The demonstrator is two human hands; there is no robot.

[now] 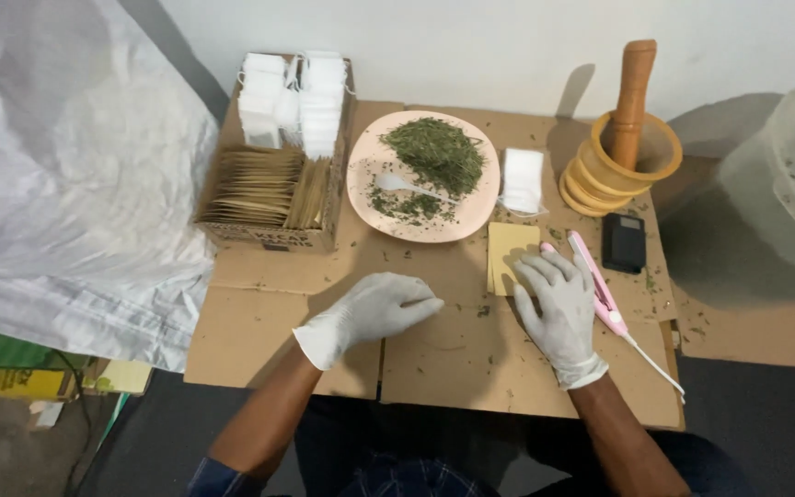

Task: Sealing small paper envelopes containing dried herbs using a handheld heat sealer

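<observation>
Both hands wear white gloves and rest on a brown cardboard sheet [269, 304]. My left hand [374, 313] lies flat near the middle, fingers together, holding nothing. My right hand [558, 308] is spread open, its fingertips touching the lower edge of a small yellow-brown paper sachet [508, 250]. A pink heat sealer [595, 281] with a white cord lies just right of that hand. Behind the hands a pink plate [370, 156] carries a heap of dried green herb [434, 152] and a white plastic spoon [407, 186].
A cardboard box [269, 235] at the back left holds white filter bags and rows of brown sachets. A stack of white bags [522, 179], a wooden mortar with pestle [623, 156] and a small black scale [623, 241] sit at the right. A translucent tub [766, 184] with herb stands far right; grey sheeting [66, 184] lies left.
</observation>
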